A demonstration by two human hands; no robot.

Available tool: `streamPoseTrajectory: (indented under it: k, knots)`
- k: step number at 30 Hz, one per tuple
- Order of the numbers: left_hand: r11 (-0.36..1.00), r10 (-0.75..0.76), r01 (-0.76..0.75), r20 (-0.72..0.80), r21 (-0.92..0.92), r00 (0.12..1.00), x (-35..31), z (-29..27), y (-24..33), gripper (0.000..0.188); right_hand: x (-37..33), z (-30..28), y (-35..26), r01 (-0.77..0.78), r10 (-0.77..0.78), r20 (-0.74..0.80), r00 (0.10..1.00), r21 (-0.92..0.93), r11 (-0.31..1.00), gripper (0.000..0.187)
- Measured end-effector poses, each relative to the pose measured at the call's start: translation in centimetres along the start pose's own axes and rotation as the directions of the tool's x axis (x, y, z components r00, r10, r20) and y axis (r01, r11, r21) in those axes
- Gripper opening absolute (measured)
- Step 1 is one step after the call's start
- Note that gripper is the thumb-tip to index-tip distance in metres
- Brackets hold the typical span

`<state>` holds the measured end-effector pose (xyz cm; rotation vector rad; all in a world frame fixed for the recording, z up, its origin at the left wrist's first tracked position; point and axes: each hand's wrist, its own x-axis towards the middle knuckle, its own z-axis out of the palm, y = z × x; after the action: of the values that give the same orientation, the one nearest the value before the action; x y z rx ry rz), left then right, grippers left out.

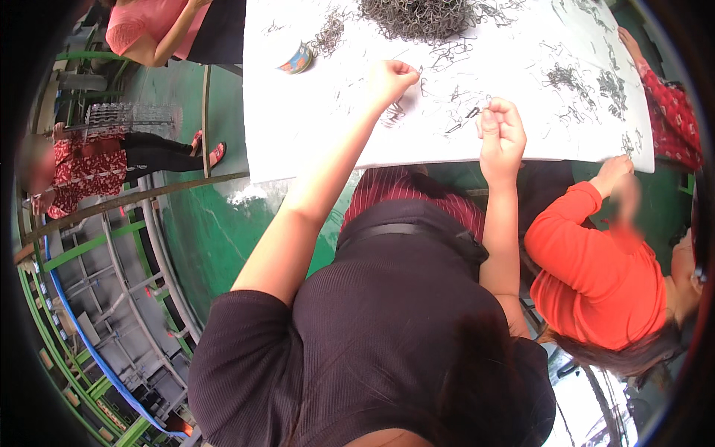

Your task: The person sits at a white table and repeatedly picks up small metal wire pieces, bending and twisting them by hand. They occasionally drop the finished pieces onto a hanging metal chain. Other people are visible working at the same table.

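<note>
Small dark bent-wire hooks [456, 95] lie scattered over a white tabletop [298, 119] in front of me. My left hand [393, 80] is closed in a pinch over the table, with a thin dark wire hook [420, 72] at its fingertips. My right hand [502, 134] is at the near table edge, its fingers curled and thumb against the forefinger. Whatever it pinches is too small to make out. Darker hooks [472, 113] lie just left of its fingertips. Beyond both hands rises a big heap of hooks [421, 16].
A round tin [296, 58] stands at the table's left. More hooks [570, 82] are spread to the right. Co-workers sit close by: an orange sleeve [573, 223] at right, a red patterned sleeve [666, 104] beyond, a pink top [141, 30] at far left. Metal racks [112, 276] stand left.
</note>
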<state>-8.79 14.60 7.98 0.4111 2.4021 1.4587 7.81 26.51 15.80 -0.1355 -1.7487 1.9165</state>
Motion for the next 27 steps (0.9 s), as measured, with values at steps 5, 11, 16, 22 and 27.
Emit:
streamPoseTrajectory:
  k: [5,11,16,22,27]
  knots:
    - [0.678,-0.021,0.120,0.144,-0.725,0.989,-5.4,-1.3,3.4,0.018,-0.2,0.9,0.6,-0.141,0.161,0.131,0.978,-0.151,0.979,0.006]
    - [0.737,-0.077,0.093,0.052,-0.669,0.996,-8.5,-1.0,6.1,0.020,0.1,1.8,1.2,-0.166,0.198,0.183,0.963,-0.178,0.970,0.006]
    - [0.785,-0.076,0.114,0.088,-0.610,0.993,-9.2,-1.7,6.0,0.018,0.2,2.2,1.3,-0.193,0.231,0.200,0.952,-0.189,0.963,0.005]
    - [0.874,0.032,-0.066,-0.078,-0.482,0.996,-10.7,-3.2,7.4,0.017,-0.1,2.3,2.6,-0.231,0.245,0.208,0.947,-0.088,0.969,0.009]
    - [0.876,0.317,-0.375,-0.225,-0.304,0.921,-10.7,-4.4,7.3,0.012,3.3,-2.7,8.0,-0.240,0.197,-0.141,0.970,-0.467,0.851,0.016]
